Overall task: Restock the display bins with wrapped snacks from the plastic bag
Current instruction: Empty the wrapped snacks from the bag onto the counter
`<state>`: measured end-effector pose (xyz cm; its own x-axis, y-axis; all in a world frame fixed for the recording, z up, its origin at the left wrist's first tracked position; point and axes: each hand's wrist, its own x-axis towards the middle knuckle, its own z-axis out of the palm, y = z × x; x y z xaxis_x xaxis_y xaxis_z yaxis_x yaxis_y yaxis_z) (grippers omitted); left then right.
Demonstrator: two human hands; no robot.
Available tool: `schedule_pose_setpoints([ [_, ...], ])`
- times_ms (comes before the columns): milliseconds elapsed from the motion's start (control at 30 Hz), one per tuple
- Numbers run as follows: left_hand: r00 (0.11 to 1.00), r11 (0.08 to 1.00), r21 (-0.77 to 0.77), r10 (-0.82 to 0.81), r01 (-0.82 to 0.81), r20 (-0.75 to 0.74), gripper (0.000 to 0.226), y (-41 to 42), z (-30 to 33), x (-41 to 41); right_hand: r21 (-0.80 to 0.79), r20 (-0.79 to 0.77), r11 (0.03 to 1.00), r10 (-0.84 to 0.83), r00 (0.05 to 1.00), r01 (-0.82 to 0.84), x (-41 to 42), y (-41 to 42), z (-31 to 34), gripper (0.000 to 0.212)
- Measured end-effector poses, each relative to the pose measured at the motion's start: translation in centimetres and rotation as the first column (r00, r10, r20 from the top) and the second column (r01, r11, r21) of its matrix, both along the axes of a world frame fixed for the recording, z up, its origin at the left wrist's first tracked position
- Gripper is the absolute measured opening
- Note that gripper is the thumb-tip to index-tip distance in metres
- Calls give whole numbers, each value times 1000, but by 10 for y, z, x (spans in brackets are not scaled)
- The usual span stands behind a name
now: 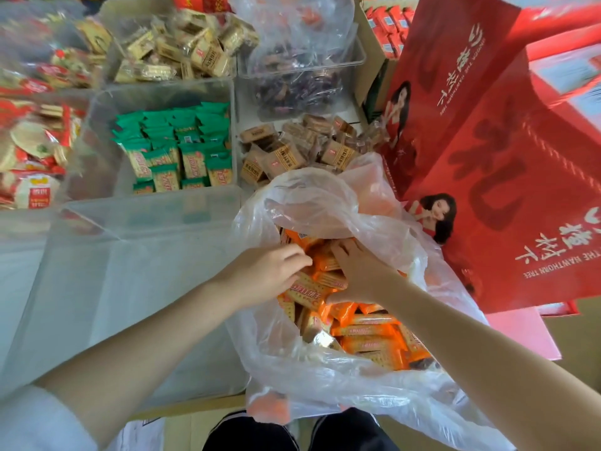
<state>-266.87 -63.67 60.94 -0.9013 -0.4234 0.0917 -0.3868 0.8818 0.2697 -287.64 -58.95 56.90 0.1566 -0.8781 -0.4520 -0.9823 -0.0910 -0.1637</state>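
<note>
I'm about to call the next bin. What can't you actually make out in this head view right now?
- Fingertips of the left hand and right hand: buried among the orange snack packs, so neither grip is clear.
- Depth of the plastic bag: hidden by crumpled film.
- Contents of the near clear bin: frosted wall and glare.
- Far-left bins: blurred, cut off by the edge.

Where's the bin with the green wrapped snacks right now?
In the head view the bin of green wrapped snacks sits left of centre, just beyond the empty clear bin, with the brown wrapped snacks to its right.
</note>
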Motion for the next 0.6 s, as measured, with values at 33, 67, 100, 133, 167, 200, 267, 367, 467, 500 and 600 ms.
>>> schedule_pose_setpoints([
  [33, 996, 999, 30, 41, -44, 82, 32, 2, -3, 1, -25, -24, 999, 25, 999, -26, 1, 0, 3, 98],
  [67, 975, 994, 21, 97, -104, 199, 36, 4, -6, 1, -63, -59, 997, 49, 997, -53, 1, 1, 5, 92],
  [100, 931, 988, -28, 155, -154, 331, 40, 5, -9, 0, -89, -107, 993, 74, 992, -83, 1, 2, 6, 85],
  [133, 867, 977, -88, 214, -195, 450, 43, 6, -12, -2, -105, -151, 988, 96, 984, -112, 2, 4, 7, 80],
  [167, 810, 965, -137, 261, -223, 525, 46, 8, -15, -4, -122, -180, 984, 105, 978, -128, 3, 8, 8, 75],
  [200, 766, 952, -175, 305, -249, 566, 49, 9, -19, -6, -140, -188, 983, 91, 978, -118, 4, 11, 9, 68],
  [267, 701, 927, -250, 376, -281, 606, 48, 10, -27, -11, -179, -181, 980, 50, 982, -82, 3, 17, 13, 53],
  [367, 625, 911, -294, 413, -290, 662, 34, 9, -34, -19, -202, -159, 979, -40, 986, 7, -5, 22, 23, 51],
  [467, 673, 909, -280, 416, -307, 611, 26, 5, -29, -20, -168, -79, 954, -265, 961, 250, -20, 22, 31, 53],
  [500, 716, 909, -255, 417, -330, 560, 23, 4, -26, -18, -149, -33, 946, -297, 954, 290, -21, 22, 33, 54],
  [600, 823, 900, -117, 433, -421, 368, 15, 4, -6, -9, -243, -32, 970, -35, 999, 26, -9, 24, 29, 54],
])
